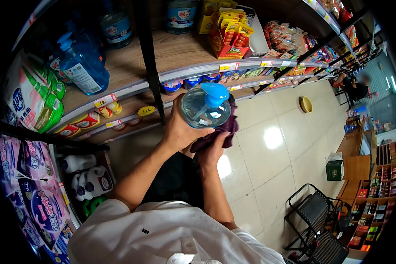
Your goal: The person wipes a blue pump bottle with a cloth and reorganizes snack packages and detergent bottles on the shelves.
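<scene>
My left hand (178, 127) grips a clear round bottle of blue liquid with a blue pump cap (206, 107), held up in front of the shelves. My right hand (212, 149) is under the bottle and holds a dark purple cloth (224, 130) pressed against its lower side. Both forearms rise from the lower edge over my white shirt.
A shelf rack (185, 68) on the left carries a similar blue bottle (81, 64), snack boxes, detergent bags and white jugs. The tiled floor (268, 145) has a yellow bowl (306, 104), a green box (335, 167) and a black wire basket rack (317, 220). A person sits far right.
</scene>
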The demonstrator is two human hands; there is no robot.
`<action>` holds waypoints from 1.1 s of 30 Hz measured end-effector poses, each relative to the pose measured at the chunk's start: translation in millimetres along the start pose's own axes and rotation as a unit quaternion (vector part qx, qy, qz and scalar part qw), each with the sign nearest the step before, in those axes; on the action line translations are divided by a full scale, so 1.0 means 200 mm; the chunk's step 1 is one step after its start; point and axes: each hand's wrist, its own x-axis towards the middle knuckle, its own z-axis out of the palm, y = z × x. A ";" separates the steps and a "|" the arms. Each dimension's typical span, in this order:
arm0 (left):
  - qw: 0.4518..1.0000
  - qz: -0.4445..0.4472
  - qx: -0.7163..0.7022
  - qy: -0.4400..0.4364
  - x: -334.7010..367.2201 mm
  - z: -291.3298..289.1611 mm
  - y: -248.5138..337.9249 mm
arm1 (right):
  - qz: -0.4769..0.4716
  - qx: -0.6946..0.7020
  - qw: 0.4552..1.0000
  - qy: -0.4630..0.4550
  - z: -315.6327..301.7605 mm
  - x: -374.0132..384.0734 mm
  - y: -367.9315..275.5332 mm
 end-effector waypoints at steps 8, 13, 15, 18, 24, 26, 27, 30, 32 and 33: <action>0.998 0.021 0.001 -0.053 0.02 -0.09 0.02 | -0.062 -0.174 0.955 -0.231 0.28 0.20 -0.64; 0.984 0.038 0.002 -0.172 0.11 -0.22 0.01 | 0.092 -0.175 0.936 -0.291 0.33 0.38 -0.70; 0.986 0.040 0.011 -0.159 0.12 -0.20 0.00 | 0.117 -0.123 0.944 -0.282 0.34 0.43 -0.66; 0.997 -0.001 0.036 -0.072 0.01 -0.13 -0.03 | 0.162 -0.067 0.949 -0.263 0.33 0.49 -0.58; 0.982 0.141 0.097 0.084 -0.21 -0.09 0.24 | 0.174 -0.286 0.895 -0.294 0.07 0.59 -0.17; 0.981 0.110 0.127 0.093 -0.21 -0.11 0.31 | 0.251 -0.143 0.912 -0.292 0.11 0.48 -0.15; 0.981 0.104 0.142 0.082 -0.19 -0.14 0.34 | 0.272 -0.095 0.915 -0.282 0.10 0.46 -0.13; 0.980 0.064 0.164 0.090 -0.15 -0.16 0.40 | 0.271 -0.130 0.905 -0.302 0.13 0.43 -0.16; 0.978 0.067 0.167 0.106 -0.10 -0.13 0.40 | 0.272 -0.113 0.910 -0.292 0.03 0.51 -0.05; 0.976 0.074 0.168 0.117 -0.09 -0.12 0.38 | 0.273 -0.105 0.911 -0.291 -0.01 0.55 0.01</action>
